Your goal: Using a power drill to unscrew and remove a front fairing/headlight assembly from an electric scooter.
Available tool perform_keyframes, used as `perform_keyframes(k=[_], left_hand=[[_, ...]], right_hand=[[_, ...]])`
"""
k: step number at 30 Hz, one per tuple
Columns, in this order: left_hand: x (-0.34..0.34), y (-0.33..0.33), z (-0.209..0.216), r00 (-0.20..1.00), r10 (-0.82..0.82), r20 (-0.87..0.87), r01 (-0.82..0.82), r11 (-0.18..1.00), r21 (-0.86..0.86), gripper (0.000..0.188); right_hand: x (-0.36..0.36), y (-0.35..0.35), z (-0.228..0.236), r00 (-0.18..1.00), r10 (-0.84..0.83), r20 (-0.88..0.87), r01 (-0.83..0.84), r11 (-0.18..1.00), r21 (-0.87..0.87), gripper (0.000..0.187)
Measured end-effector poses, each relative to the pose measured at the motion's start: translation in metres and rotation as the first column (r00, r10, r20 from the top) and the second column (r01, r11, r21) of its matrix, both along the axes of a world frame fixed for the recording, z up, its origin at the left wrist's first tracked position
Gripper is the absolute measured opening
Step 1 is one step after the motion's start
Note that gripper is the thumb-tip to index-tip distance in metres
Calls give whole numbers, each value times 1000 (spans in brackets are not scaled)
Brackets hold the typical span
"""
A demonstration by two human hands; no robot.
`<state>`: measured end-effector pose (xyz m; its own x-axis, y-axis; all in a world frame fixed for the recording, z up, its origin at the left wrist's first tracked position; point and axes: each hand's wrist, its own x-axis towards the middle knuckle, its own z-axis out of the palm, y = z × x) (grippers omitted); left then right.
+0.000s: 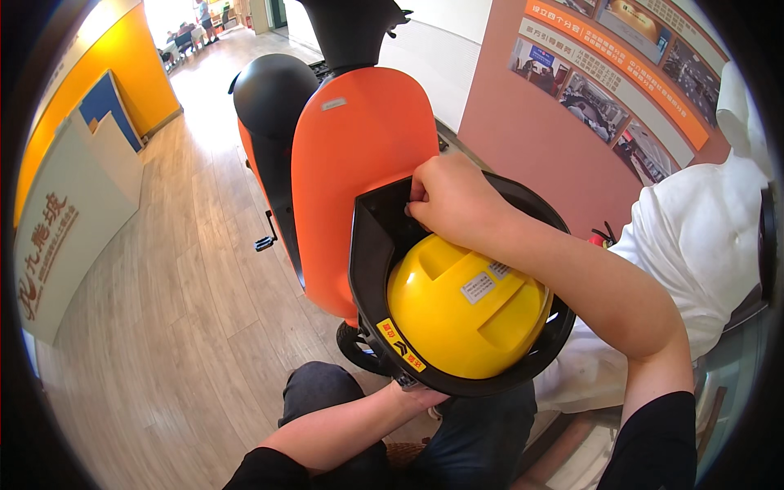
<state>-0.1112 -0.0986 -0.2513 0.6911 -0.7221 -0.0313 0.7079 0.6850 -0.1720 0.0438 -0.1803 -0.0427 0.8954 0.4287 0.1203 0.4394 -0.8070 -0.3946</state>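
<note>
A yellow hard hat sits crown up inside a black, round-fronted holder with a flat back wall. The holder stands close against the orange rear panel of a scooter; whether it is fixed there I cannot tell. My right hand is closed, its thumb and curled fingers at the top of the holder's back wall; what they pinch, if anything, is hidden. Below the holder's front left rim is my left hand, its fingers out of sight underneath. A yellow sticker with black arrows marks that rim.
The scooter's black seat and pedal lie beyond the holder. A pink display wall rises at the right, above white cloth and a red fire extinguisher. A curved pale counter stands left on the wood floor.
</note>
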Motion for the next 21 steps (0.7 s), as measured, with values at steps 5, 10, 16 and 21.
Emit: perform_keyframes(k=[5, 10, 16, 21], left_hand=[[-2, 0, -1, 1000, 6, -8, -6, 1000, 12, 58], [-6, -1, -1, 1000, 4, -14, -4, 1000, 18, 58], [-11, 0, -1, 1000, 13, -24, -12, 999, 29, 57], [-15, -1, -1, 999, 16, -30, -15, 999, 35, 57]], right_hand=[[-2, 1, 3, 1000, -4, -7, 4, 1000, 12, 14], [-1, 0, 1, 991, -45, -123, 65, 986, 157, 8], [-1, -3, 4, 990, 19, -141, -2, 993, 119, 12], [-1, -1, 1, 1000, 18, 19, -18, 999, 41, 13]])
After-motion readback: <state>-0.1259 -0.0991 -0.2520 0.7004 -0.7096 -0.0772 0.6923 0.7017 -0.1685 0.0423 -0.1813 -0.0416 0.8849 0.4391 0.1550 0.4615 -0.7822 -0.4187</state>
